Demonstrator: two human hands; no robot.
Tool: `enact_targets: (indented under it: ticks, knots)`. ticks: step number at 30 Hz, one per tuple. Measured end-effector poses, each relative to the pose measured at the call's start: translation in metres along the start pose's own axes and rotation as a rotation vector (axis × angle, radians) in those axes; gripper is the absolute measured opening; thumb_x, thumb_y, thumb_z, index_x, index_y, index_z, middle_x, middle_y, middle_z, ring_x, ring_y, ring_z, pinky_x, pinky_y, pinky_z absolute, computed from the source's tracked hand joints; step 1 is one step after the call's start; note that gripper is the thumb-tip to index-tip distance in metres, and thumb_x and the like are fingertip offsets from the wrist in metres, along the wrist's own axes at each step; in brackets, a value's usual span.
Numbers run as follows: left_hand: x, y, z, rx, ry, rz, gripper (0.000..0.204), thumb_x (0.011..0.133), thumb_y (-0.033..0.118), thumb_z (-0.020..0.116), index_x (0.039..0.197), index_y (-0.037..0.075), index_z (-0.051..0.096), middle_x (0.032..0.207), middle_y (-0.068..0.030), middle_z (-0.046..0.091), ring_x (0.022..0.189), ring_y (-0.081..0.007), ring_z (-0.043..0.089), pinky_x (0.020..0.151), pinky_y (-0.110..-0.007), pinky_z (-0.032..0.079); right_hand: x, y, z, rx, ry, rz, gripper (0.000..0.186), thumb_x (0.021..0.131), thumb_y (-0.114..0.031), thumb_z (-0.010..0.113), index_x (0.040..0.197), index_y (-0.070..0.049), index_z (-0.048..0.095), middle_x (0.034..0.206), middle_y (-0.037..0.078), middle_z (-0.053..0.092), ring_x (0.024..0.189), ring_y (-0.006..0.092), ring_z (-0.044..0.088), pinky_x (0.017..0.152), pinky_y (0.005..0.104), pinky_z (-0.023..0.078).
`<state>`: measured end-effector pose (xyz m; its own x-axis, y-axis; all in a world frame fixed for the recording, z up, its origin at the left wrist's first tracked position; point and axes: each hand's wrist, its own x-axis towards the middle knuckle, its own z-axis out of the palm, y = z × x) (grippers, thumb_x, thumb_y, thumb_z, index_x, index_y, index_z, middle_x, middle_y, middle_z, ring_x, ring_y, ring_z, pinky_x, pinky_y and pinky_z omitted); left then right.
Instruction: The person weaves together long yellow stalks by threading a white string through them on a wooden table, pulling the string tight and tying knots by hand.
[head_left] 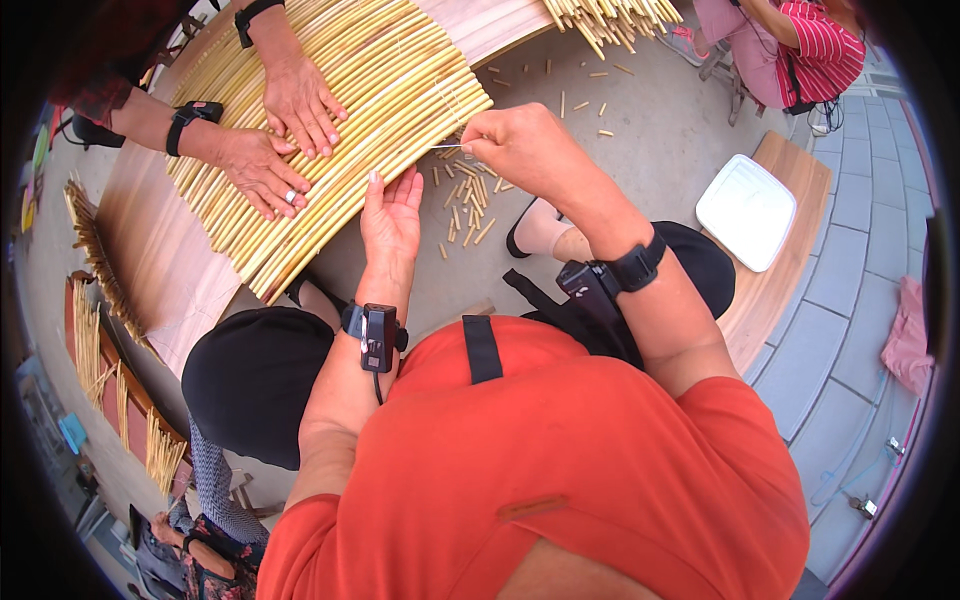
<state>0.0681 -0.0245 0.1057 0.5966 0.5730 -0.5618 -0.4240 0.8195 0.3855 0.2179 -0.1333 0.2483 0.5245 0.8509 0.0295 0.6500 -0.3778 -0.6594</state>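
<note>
A mat of yellow stalks laid side by side (330, 130) lies over the table, with pale thread showing across the stalks near its right end. My right hand (520, 150) is closed in a pinch just off that end, on a thin silvery needle (445, 147) whose tip points at the mat's edge. My left hand (392, 218) is open, palm up, its fingertips at the mat's near edge, partly under it. Another person's two hands (303, 105) press flat on the mat at the far left.
Short cut stalk pieces (470, 205) litter the floor beneath the mat's right end. More stalks (615, 15) stick out at the table's far end. To the right a white lid or tray (748, 212) rests on a wooden bench (790, 170). A seated person (800, 50) is at the far right.
</note>
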Motion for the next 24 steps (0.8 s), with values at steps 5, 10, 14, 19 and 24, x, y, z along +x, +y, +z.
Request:
enact_targets:
  ticks: [5,10,14,19,24]
  knots:
    - [0.006,-0.001,-0.002,0.001,0.001,0.008,0.043,0.085,0.022,0.064,0.120,0.002,0.049,0.117,-0.0146,0.055,0.110,-0.0269,0.053,0.101,-0.043,0.040,0.025,0.010,0.012,-0.065,-0.023,-0.024,0.009,0.074,-0.011,0.061,0.073,-0.003,0.063,0.063,0.015,0.058,0.055,0.0282,0.056,0.054,0.0350,0.046]
    - [0.007,-0.002,0.000,-0.005,0.035,0.021,0.040,0.085,0.018,0.063,0.119,0.003,0.050,0.117,-0.0133,0.055,0.108,-0.0252,0.055,0.098,-0.042,0.043,0.040,0.018,0.027,-0.107,-0.016,-0.090,0.007,0.072,-0.008,0.057,0.068,-0.002,0.058,0.063,0.017,0.055,0.058,0.0339,0.056,0.054,0.0378,0.046]
    - [0.002,-0.003,0.005,-0.057,0.012,-0.030,0.043,0.087,0.022,0.061,0.123,0.002,0.047,0.120,-0.0149,0.054,0.113,-0.0284,0.052,0.100,-0.043,0.042,0.047,0.017,0.034,-0.149,-0.022,-0.100,0.008,0.072,-0.008,0.057,0.067,-0.003,0.058,0.063,0.017,0.056,0.058,0.0356,0.056,0.054,0.0397,0.047]
    - [0.001,-0.001,0.010,-0.059,-0.055,-0.043,0.044,0.090,0.025,0.056,0.126,0.002,0.044,0.124,-0.0175,0.052,0.117,-0.0319,0.049,0.101,-0.044,0.040,0.053,0.018,0.041,-0.176,0.011,-0.161,0.008,0.072,-0.009,0.057,0.066,-0.004,0.059,0.063,0.017,0.057,0.060,0.0359,0.057,0.056,0.0411,0.048]
    - [0.002,-0.001,0.011,-0.027,-0.011,-0.011,0.042,0.090,0.023,0.054,0.126,0.002,0.044,0.122,-0.0185,0.053,0.114,-0.0321,0.053,0.099,-0.043,0.042,0.056,0.020,0.045,-0.224,-0.059,-0.122,0.009,0.073,-0.010,0.056,0.067,-0.004,0.059,0.066,0.017,0.058,0.063,0.0359,0.059,0.057,0.0418,0.049]
